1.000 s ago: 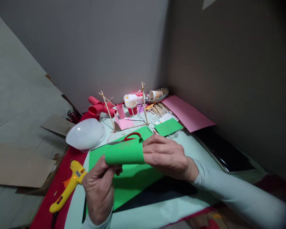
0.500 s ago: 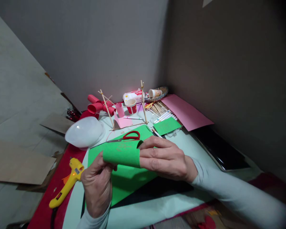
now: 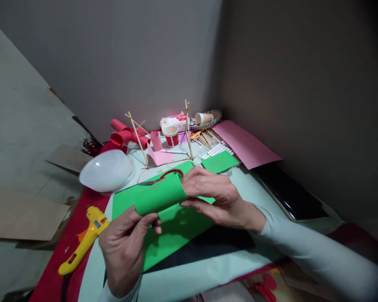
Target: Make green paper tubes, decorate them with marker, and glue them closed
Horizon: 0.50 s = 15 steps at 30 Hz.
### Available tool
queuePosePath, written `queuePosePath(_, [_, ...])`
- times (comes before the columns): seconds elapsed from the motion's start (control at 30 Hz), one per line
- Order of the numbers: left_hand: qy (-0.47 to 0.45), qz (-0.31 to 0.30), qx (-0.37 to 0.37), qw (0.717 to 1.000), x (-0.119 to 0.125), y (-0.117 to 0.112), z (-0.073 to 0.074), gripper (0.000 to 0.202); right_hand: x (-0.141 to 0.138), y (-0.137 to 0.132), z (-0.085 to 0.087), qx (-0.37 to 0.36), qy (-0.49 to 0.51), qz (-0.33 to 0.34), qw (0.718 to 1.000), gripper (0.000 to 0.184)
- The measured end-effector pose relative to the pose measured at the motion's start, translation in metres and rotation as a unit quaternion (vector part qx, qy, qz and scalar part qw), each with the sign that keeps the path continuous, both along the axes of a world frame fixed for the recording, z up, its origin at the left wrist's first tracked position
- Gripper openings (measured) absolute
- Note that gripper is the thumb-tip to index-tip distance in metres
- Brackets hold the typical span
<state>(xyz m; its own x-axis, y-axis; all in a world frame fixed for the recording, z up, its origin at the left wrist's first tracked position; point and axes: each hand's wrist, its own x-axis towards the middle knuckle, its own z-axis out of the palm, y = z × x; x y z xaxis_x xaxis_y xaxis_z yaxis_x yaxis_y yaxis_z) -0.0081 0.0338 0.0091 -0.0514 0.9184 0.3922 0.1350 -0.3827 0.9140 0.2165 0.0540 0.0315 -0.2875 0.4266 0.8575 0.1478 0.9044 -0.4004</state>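
A piece of green paper (image 3: 159, 195), rolled into a tube, is held between both hands above the table. My left hand (image 3: 126, 247) pinches its left end between thumb and fingers. At the right end, my right hand (image 3: 216, 197) grips the rim, its fingertips partly hidden by the paper. Beneath lies a larger green sheet (image 3: 173, 243), on top of something dark and flat. Red-handled scissors (image 3: 175, 171) rest on that sheet just behind the tube, partly covered by it.
A yellow glue gun (image 3: 82, 243) lies at the left edge by a white bowl (image 3: 105, 171). Behind stand a stick frame (image 3: 137, 138), red paper tubes (image 3: 121, 137) and a paper cup (image 3: 171, 136). Markers (image 3: 216, 150), a pink sheet (image 3: 247, 144) and a black panel (image 3: 290, 193) are to the right.
The tube now tilts up at its right end, and the writing on it has turned mostly out of sight. My right fingers have shifted from along the opening to gripping its rim.
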Motion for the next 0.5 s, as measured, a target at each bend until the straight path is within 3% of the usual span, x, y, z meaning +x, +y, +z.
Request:
queuePosePath(0.1, [0.112, 0.064, 0.099, 0.987, 0.000, -0.006, -0.003, 0.014, -0.003, -0.002, 0.000, -0.056, 0.027, -0.035, 0.997, 0.023])
queuePosePath(0.23, [0.143, 0.117, 0.168, 0.968, 0.007, -0.013, -0.007, 0.021, -0.009, -0.008, 0.000, -0.141, 0.112, -0.053, 0.982, 0.025])
queuePosePath(0.37, [0.152, 0.104, 0.179, 0.967, 0.015, -0.017, -0.004, 0.021, -0.015, -0.014, 0.002, -0.206, 0.180, -0.034, 0.961, 0.022])
queuePosePath(0.5, [0.119, 0.099, 0.124, 0.980, 0.014, -0.018, -0.002, 0.019, -0.015, -0.018, 0.004, -0.195, 0.194, -0.026, 0.961, 0.019])
